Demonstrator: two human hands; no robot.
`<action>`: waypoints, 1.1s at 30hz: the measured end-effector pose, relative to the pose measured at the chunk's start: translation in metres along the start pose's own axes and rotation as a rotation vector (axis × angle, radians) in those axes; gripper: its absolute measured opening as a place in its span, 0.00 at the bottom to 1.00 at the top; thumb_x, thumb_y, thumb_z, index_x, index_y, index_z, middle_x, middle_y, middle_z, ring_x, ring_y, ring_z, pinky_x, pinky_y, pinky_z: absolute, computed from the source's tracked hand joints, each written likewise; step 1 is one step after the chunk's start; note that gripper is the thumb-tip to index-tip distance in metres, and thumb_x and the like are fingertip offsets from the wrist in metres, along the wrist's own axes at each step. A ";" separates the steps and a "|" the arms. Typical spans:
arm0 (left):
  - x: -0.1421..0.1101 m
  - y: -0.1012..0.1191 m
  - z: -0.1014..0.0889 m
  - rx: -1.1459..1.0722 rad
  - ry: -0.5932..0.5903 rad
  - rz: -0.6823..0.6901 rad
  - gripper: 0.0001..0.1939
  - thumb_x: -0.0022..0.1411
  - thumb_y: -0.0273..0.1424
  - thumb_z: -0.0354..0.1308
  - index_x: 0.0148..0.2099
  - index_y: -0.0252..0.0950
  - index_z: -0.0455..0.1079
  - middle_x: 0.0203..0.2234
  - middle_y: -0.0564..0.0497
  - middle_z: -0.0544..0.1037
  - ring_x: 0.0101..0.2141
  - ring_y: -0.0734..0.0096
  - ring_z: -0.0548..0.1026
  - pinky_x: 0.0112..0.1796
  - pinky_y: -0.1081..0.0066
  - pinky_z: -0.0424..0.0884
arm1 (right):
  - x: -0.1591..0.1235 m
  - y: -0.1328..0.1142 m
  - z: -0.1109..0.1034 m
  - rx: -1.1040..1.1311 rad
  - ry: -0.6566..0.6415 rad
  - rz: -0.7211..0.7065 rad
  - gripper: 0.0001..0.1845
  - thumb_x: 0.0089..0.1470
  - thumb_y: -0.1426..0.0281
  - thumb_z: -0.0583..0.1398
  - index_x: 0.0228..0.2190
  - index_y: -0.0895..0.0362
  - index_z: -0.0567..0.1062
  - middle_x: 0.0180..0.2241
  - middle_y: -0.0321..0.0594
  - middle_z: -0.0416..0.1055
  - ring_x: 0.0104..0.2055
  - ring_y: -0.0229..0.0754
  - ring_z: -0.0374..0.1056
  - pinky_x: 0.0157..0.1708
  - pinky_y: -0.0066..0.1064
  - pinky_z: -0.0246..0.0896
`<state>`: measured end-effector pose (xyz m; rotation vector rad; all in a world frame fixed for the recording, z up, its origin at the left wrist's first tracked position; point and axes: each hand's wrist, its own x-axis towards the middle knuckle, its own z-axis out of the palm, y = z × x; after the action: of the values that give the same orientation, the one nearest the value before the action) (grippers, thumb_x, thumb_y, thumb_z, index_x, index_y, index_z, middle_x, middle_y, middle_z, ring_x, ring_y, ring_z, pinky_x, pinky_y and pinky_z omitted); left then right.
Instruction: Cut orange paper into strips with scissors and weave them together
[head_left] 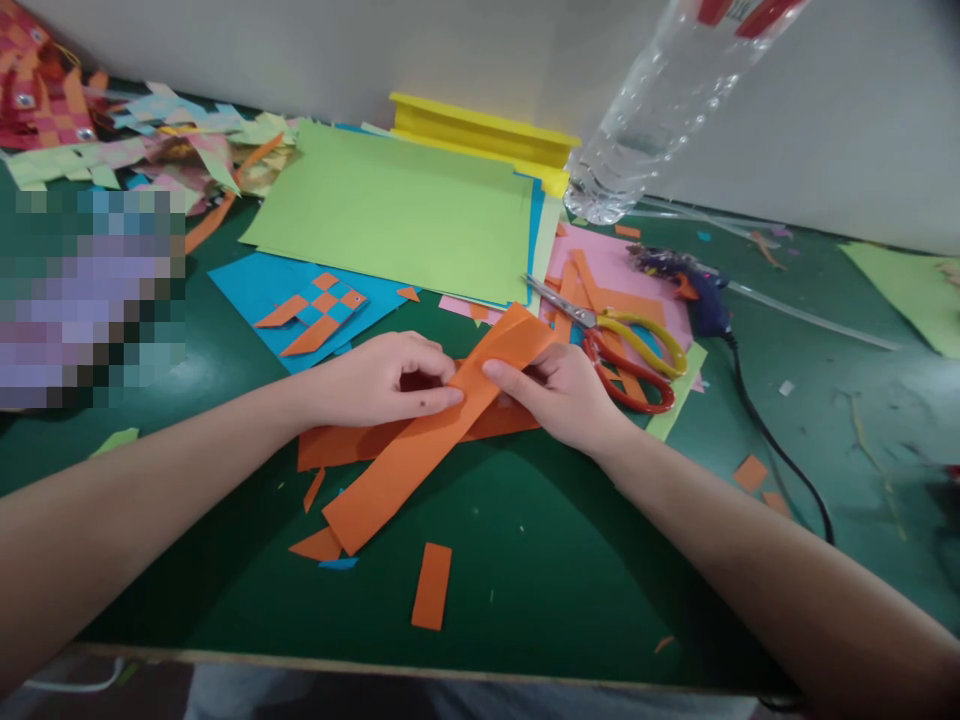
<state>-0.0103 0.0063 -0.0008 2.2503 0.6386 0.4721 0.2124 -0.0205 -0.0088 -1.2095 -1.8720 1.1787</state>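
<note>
Both hands grip one long orange paper strip (409,470), which slants from lower left to upper right above the green table. My left hand (382,378) is closed, its thumb and curled fingers pinching the strip's left edge near the middle. Farther up, my right hand (574,400) holds the strip with its thumb on top and the fingers behind, partly hidden. Beneath the hands lies another orange paper piece (330,447). A woven orange and blue paper fish (322,312) rests on a blue sheet (255,300) behind my left hand. Scissors (622,340) with red and yellow handles lie just beyond my right hand.
Green sheets (397,210) are stacked at the back by a yellow tray (480,135) and a clear bottle (637,130). A glue gun (697,290) with a black cord lies right. Orange scraps (432,587) dot the green table (570,590); woven paper pieces (52,90) heap at back left.
</note>
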 end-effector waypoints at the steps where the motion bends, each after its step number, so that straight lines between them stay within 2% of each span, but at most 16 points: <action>1: 0.000 0.000 0.000 0.001 0.000 0.000 0.20 0.67 0.34 0.52 0.23 0.36 0.54 0.18 0.56 0.58 0.25 0.74 0.61 0.27 0.74 0.57 | 0.000 0.000 0.000 0.003 0.000 0.000 0.21 0.57 0.52 0.58 0.27 0.58 0.74 0.22 0.35 0.68 0.23 0.33 0.61 0.22 0.27 0.56; 18: 0.000 0.000 0.000 0.026 -0.002 -0.006 0.20 0.67 0.35 0.51 0.23 0.37 0.53 0.19 0.56 0.58 0.26 0.73 0.63 0.28 0.73 0.57 | 0.001 -0.002 0.000 0.001 0.015 0.007 0.22 0.55 0.51 0.60 0.28 0.58 0.76 0.21 0.36 0.70 0.23 0.34 0.63 0.21 0.26 0.57; 33: 0.001 0.000 0.000 0.022 0.003 0.000 0.21 0.67 0.36 0.52 0.22 0.37 0.53 0.18 0.57 0.57 0.24 0.74 0.61 0.29 0.73 0.58 | 0.000 -0.001 -0.001 0.006 -0.007 -0.018 0.21 0.57 0.53 0.58 0.27 0.58 0.75 0.22 0.36 0.69 0.23 0.34 0.61 0.21 0.27 0.56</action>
<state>-0.0093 0.0067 -0.0004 2.2706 0.6489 0.4705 0.2131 -0.0204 -0.0079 -1.1835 -1.8792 1.1796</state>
